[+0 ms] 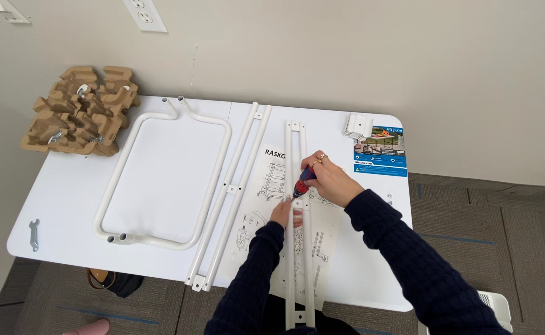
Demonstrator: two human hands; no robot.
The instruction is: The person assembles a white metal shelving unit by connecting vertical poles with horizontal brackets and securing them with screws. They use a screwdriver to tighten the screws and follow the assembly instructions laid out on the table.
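Beige wall and grey carpet frame a white table (pixel 67 205) pushed against the wall, and a person in dark sleeves leans over its near edge. At the middle of the table lie 2 white rails (pixel 291 155) joined side by side, running from the far edge to past the near edge, on top of an unfolded instruction sheet (pixel 266 180). The left hand (pixel 284 213) presses flat on the rails at their midpoint, fingers spread and relaxed, gripping nothing. The right hand (pixel 325 177) is clenched around a red-handled screwdriver (pixel 303 181), its tip angled down onto the rails just beside the left fingers. Left of this lies another pair of white rails (pixel 235 186), slanting toward the near edge, then a bent white tube frame (pixel 160 180). A brown cardboard insert with casters (pixel 83 111) overhangs the far left corner, and a small wrench (pixel 34 234) lies by the left edge. White plastic parts (pixel 357 125) and a blue leaflet (pixel 379 152) sit at the far right corner.
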